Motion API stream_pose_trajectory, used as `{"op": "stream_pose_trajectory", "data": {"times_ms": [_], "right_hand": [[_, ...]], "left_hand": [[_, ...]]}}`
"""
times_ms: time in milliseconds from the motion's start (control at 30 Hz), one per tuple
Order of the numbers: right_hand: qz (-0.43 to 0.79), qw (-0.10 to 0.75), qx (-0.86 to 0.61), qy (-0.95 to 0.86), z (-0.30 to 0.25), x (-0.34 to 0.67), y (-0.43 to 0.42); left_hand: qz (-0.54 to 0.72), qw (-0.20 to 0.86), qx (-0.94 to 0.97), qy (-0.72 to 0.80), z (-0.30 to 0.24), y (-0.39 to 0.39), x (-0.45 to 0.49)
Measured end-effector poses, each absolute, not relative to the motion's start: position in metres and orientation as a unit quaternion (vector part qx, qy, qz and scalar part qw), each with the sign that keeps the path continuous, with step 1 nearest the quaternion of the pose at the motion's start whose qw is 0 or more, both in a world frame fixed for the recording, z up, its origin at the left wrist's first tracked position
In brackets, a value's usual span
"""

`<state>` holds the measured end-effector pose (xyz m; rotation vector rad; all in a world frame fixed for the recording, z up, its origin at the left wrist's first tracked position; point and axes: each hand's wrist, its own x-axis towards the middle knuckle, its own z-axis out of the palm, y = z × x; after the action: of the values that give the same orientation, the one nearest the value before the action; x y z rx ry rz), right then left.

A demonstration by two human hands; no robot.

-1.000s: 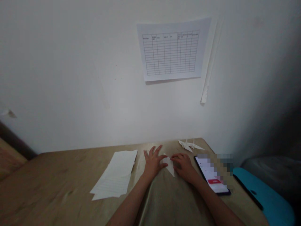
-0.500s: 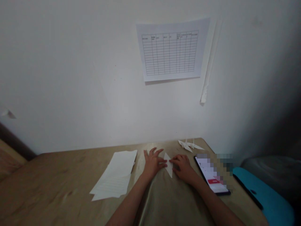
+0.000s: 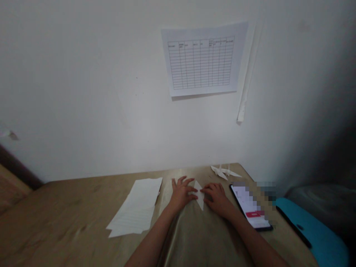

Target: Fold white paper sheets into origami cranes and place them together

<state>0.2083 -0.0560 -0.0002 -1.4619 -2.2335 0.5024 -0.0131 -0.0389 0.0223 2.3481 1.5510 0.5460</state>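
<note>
Folded white paper triangle: positioned on counter, between hands | left hand, right hand: spread open, fingertips placed against triangle, no pinch seen | folded paper cranes: set near far edge | phone: screen pixelated, unreadable | triangle's underside: hidden
</note>
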Motion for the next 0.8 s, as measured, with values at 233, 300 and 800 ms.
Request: {"op": "stream_pose_trajectory", "data": {"times_ms": [233, 300, 800], "right_hand": [[0.182, 0.210, -0.529, -0.802, 0.000, 0.208, -0.056], [0.184, 0.211, -0.529, -0.801, 0.001, 0.208, -0.056], [0.191, 0.204, -0.530, -0.800, 0.003, 0.207, -0.057]], "left_hand": [[0.190, 0.158, 0.801, 0.545, 0.022, -0.038, -0.012], [0.200, 0.161, 0.795, 0.549, 0.021, -0.039, -0.012], [0.193, 0.165, 0.797, 0.548, 0.022, -0.039, -0.022]]}}
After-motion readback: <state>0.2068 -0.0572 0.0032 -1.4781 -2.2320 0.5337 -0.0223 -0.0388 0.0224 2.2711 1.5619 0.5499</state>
